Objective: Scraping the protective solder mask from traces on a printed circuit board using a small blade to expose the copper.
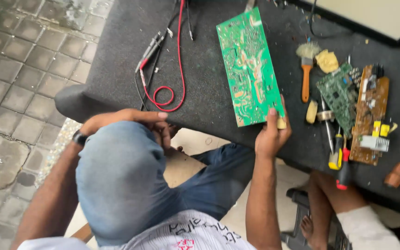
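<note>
My right hand [271, 133] grips the near corner of a large green circuit board [251, 65], thumb on top. The board lies solder side up on the dark grey table top [204, 92], reaching away from me. A small yellowish piece sits under my fingers at that corner. My left hand [130, 119] rests on my raised knee in blue jeans [121, 176] at the table's near edge, fingers spread over the cloth and holding nothing. Red and black test leads with probes [163, 69] lie on the table just beyond my left hand.
To the right lie a wooden-handled brush [306, 69], a yellow sponge [327, 60], a smaller green board [339, 95], a brown board with components [371, 115] and several screwdrivers [339, 159]. Another person's bare leg [322, 203] is at lower right. Paved floor [19, 92] is on the left.
</note>
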